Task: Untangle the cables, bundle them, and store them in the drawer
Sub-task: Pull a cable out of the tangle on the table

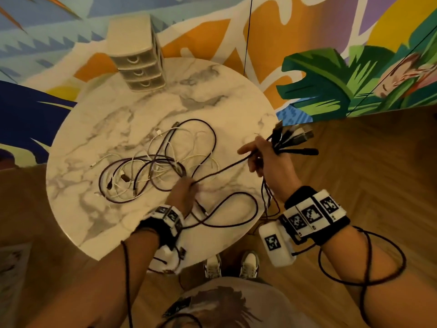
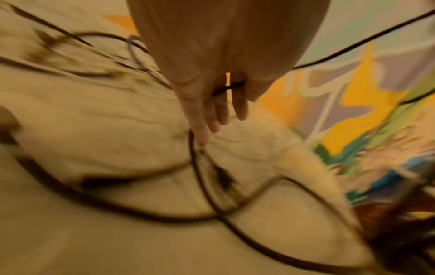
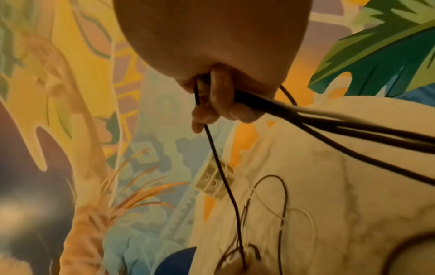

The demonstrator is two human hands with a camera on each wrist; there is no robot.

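A tangle of dark and white cables [image 1: 153, 162] lies in the middle of the round marble table [image 1: 165, 100]. My left hand [image 1: 186, 188] is at the tangle's right side and holds a dark cable [image 1: 222, 168] that runs taut up to my right hand [image 1: 260, 155]. In the left wrist view this cable [image 2: 353, 46] passes under the left hand [image 2: 212, 111]. My right hand [image 3: 216, 104], above the table's right edge, grips a bundle of cable ends [image 3: 329, 119]; their plugs [image 1: 295, 136] fan out past the fist. The drawer unit [image 1: 139, 67] stands shut at the table's far side.
A loose loop of dark cable [image 1: 236, 209] lies near the table's front edge, and strands hang from my right hand past the rim. The painted wall rises behind the table. Wooden floor and my shoes [image 1: 231, 266] are below.
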